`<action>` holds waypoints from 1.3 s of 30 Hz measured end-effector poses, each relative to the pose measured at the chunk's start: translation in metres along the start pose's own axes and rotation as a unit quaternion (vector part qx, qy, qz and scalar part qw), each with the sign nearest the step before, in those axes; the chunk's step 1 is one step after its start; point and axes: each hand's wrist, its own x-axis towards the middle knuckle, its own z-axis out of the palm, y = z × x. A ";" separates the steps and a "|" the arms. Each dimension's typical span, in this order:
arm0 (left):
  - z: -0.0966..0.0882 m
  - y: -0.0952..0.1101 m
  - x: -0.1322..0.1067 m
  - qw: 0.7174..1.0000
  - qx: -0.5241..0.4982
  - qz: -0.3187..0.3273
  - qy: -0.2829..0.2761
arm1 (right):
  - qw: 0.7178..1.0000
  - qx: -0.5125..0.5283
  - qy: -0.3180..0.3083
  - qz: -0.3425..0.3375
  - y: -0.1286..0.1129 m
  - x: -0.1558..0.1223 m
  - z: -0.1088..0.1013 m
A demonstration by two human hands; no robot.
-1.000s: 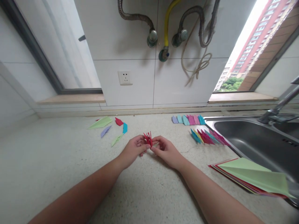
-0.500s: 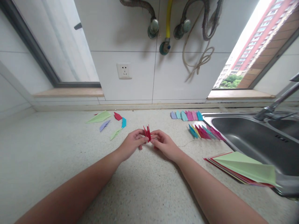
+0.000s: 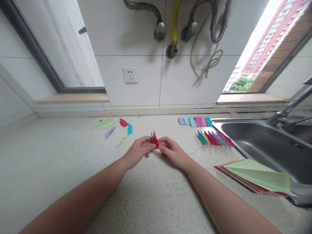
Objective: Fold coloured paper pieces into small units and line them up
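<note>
A small red folded-paper piece (image 3: 155, 140) stands upright between my hands over the middle of the counter, its thin points facing up. My left hand (image 3: 140, 149) pinches it from the left, thumb in front and fingers behind. From the other side, my right hand (image 3: 171, 150) closes thumb and fingers on its right edge. Fingertips cover part of the paper. To the left lie loose folded pieces: a red one (image 3: 123, 122), a blue one (image 3: 130, 129), a purple one (image 3: 110, 132) and light green ones (image 3: 104, 123).
Two rows of coloured folded pieces, a back row (image 3: 195, 121) and a front row (image 3: 215, 138), sit at the right beside the steel sink (image 3: 258, 143). A stack of coloured paper (image 3: 255, 175) lies nearer, overlapping the sink's edge. A tiled wall (image 3: 136, 94) closes off the back.
Both hands still hold the red paper in nearly the same place. The paper has turned slightly, so more of its flat face shows. The view has shifted a little.
</note>
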 end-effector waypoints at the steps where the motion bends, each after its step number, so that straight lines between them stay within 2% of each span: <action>1: 0.000 0.000 0.000 1.000 0.003 0.001 -0.001 | 1.000 -0.003 0.000 0.001 0.000 0.000 0.000; 11: 0.000 -0.003 0.001 1.000 0.014 0.009 0.001 | 0.996 -0.089 0.003 -0.011 -0.001 -0.002 0.000; 18: -0.001 -0.005 0.001 1.000 0.020 0.006 -0.002 | 0.997 -0.074 0.002 -0.007 0.004 -0.001 -0.001; 24: -0.002 -0.004 0.002 1.000 0.010 -0.004 0.013 | 1.000 -0.008 -0.019 -0.004 -0.002 -0.002 0.000; 27: -0.002 -0.004 0.002 1.000 0.010 -0.003 0.014 | 0.999 -0.007 -0.033 -0.008 -0.005 -0.003 0.001; 34: -0.002 -0.009 0.003 0.999 0.014 0.003 0.033 | 0.993 -0.112 -0.004 -0.033 0.001 -0.003 0.000; 39: 0.002 -0.006 0.000 0.999 0.038 0.008 0.006 | 0.984 -0.164 0.041 -0.061 0.005 -0.001 -0.003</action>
